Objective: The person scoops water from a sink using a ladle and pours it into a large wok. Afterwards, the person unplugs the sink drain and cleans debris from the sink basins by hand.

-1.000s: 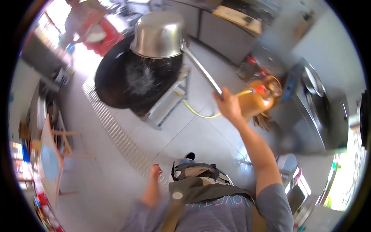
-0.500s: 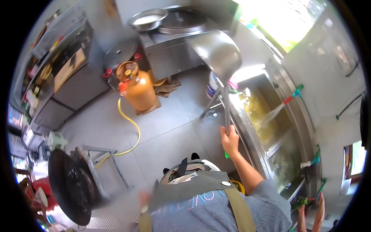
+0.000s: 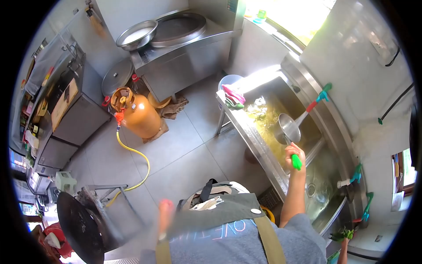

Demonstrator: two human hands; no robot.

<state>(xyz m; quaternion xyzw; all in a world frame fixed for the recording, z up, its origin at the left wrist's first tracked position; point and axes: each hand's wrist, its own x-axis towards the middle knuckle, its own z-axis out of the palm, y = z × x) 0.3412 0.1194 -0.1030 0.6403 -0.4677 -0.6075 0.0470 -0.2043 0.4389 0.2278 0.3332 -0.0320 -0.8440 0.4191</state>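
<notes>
My right hand [image 3: 293, 154] grips a metal ladle [image 3: 295, 127] by its handle, which ends in a bright green grip. The ladle's bowl is over the sink basin [image 3: 323, 127], beside the water stream [image 3: 302, 118] from a red and teal tap [image 3: 318, 101]. Yellowish water and some pale bits fill that basin. Low in front of my body, my left hand [image 3: 165, 213] is smeared by motion, so its fingers do not show. It is nearest to my apron, and a large black wok [image 3: 79, 229] stands further left.
An orange gas cylinder [image 3: 143, 116] with a yellow hose [image 3: 140, 153] stands on the floor. Behind it, a steel stove [image 3: 184, 66] carries a metal bowl [image 3: 137, 36]. Cloths [image 3: 233, 96] hang at the sink's corner. Another person's hand [image 3: 345, 242] holds green vegetables at lower right.
The ladle has swung from above the floor, right and down over the sink basin, and my right hand has moved right with it. The view has shifted slightly. My left hand has come up into view.
</notes>
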